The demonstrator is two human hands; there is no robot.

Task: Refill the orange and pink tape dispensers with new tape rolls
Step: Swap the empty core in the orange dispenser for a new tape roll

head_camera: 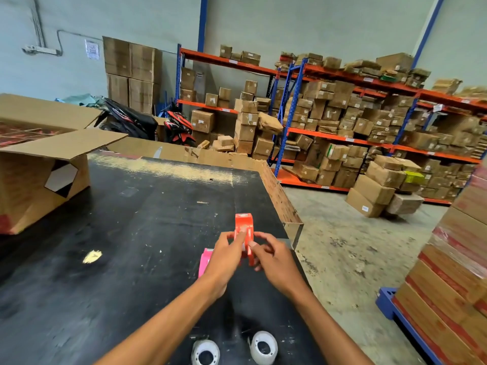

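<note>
Orange tape dispenser (244,233) (upright, glossy) gripped by both hands.

Two bare forearms, no sleeves, left hand (224,255), right hand (274,262), short nails

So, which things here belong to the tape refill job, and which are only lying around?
Belong to the job:
orange dispenser, held by left hand and right hand
pink dispenser
two tape rolls

Lying about:
open cardboard box
yellow scrap
motorbikes
shelved parcels
</note>
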